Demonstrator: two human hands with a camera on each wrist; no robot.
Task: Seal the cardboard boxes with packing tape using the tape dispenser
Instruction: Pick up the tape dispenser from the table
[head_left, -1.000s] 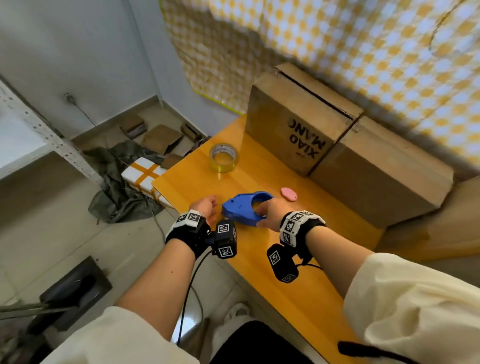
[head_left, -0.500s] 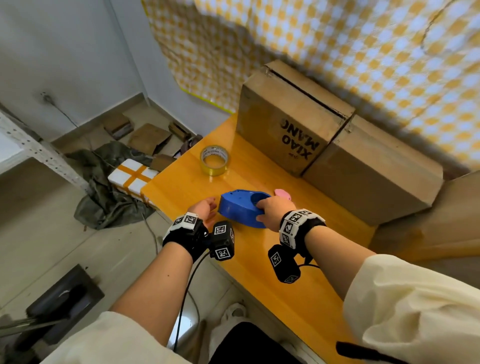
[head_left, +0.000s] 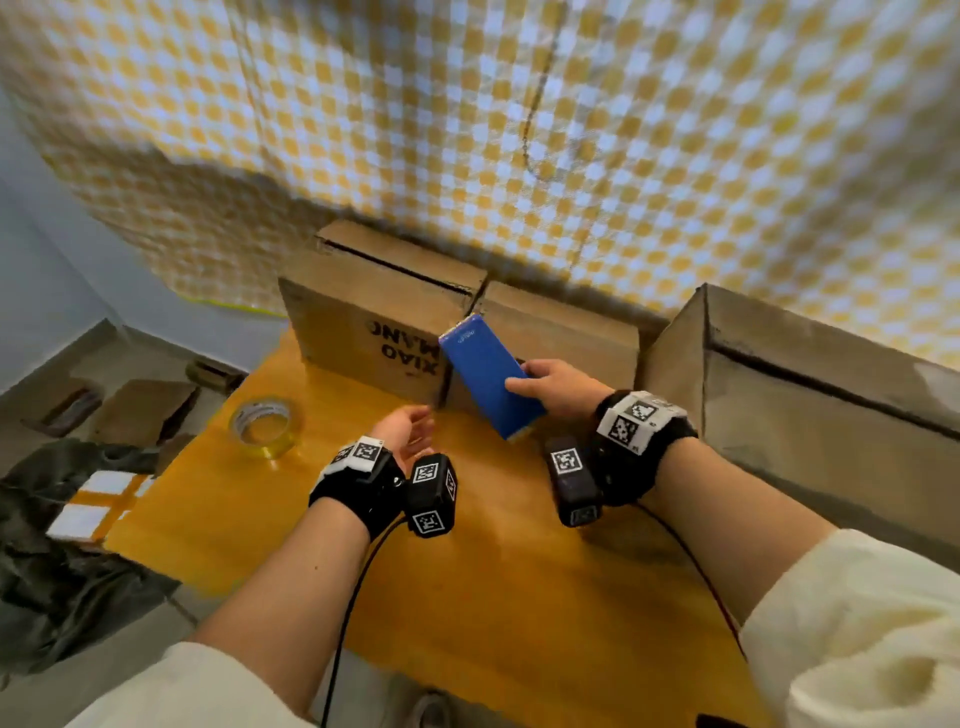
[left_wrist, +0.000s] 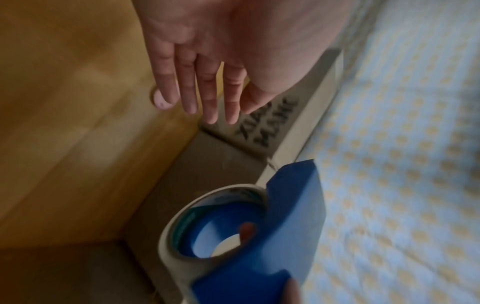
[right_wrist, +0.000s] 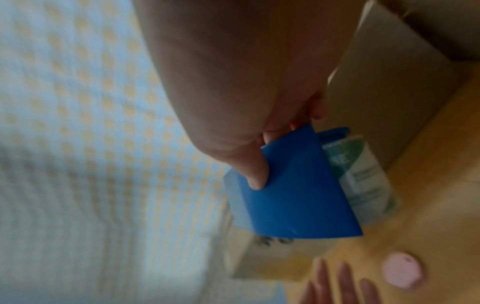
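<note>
- Worktop (head_left: 249, 519) — orange-yellow wood, set against a wall draped in yellow-and-white checked cloth (head_left: 623, 130); grey floor beside the worktop carries dark fabric (head_left: 62, 597) and cardboard scraps.
- Cardboard boxes: the lettered box (head_left: 363, 312), printed "XIAO MANG" and seen upside down, stands at the worktop's back edge; a plain box (head_left: 571, 332) touches its side; a third box (head_left: 810, 395) stands beyond that.
- Tape dispenser (head_left: 485, 382) — blue, loaded with a roll, raised above the worktop before the lettered box, grasped by the right hand (head_left: 558, 387).
- Left hand (head_left: 405, 428): released, fingers straight, above the worktop.
- Spare tape roll (head_left: 265, 426) and pink oval object (right_wrist: 402, 269) lie on the worktop.
</note>
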